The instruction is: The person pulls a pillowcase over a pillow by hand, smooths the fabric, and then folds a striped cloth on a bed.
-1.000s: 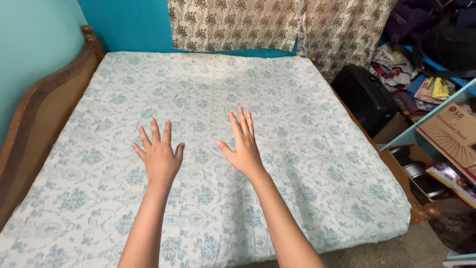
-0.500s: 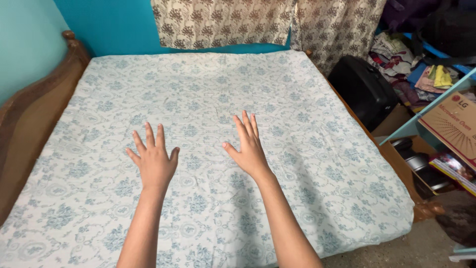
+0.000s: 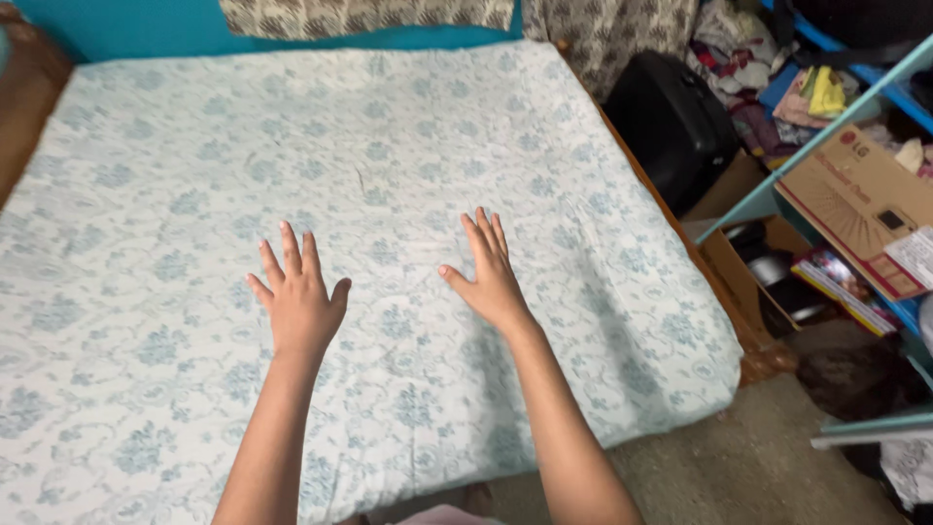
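Note:
My left hand (image 3: 294, 297) and my right hand (image 3: 489, 273) are stretched out side by side above a bed, palms down, fingers spread, holding nothing. Under them lies a white bedsheet (image 3: 194, 165) with a pale blue floral print that covers the whole mattress. Whether the palms touch the sheet I cannot tell. Both forearms reach in from the bottom edge of the view.
A wooden bed frame (image 3: 724, 301) runs along the right side. Beyond it stand a black suitcase (image 3: 671, 122), a light blue shelf (image 3: 768, 194) with a brown cardboard box (image 3: 855, 194), piled clothes (image 3: 768, 87) and books (image 3: 841, 282). Patterned curtains (image 3: 369, 15) hang at the far end.
The view has tilted down and shifted, so the headboard and curtains slid out toward the top and left. Both hands keep the same spread pose over the sheet.

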